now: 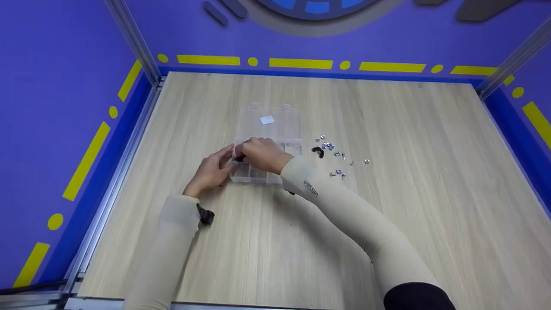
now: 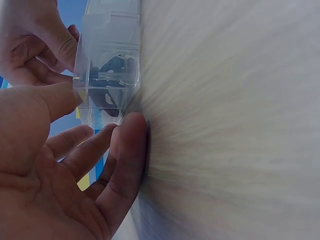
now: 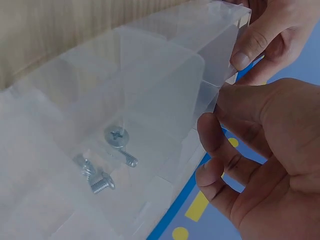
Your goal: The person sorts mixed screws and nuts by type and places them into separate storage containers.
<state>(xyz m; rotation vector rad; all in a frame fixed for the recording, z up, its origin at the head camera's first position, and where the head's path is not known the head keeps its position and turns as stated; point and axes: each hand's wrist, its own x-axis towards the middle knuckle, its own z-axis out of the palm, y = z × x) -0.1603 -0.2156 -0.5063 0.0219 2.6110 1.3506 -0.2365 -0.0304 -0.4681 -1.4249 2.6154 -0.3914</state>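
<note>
Sleeves (image 1: 361, 215), pale beige, cover my arms rising from the bottom of the frame over a wooden table (image 1: 245, 249). Left of center, my left hand (image 1: 210, 171) steadies the near end of a clear plastic box (image 1: 254, 179), thumb touching its edge, fingers loosely extended. The box lies just left of mid-frame. My right hand (image 1: 261, 153) reaches over its left compartments, fingers bent; I cannot tell whether their hidden tips grip anything. A dark piece (image 2: 117, 70) shows through the box's clear wall in the left-wrist view; screws (image 3: 102, 182) lie in a compartment in the right-wrist view. Right of center, a black curved piece (image 1: 321, 153) sits near scattered metal parts (image 1: 329, 146). Beyond, the lid (image 1: 284, 125) lies swung back, a white slip (image 1: 267, 120) on it. A purple wall (image 1: 301, 45) with yellow dashes fills the top.
</note>
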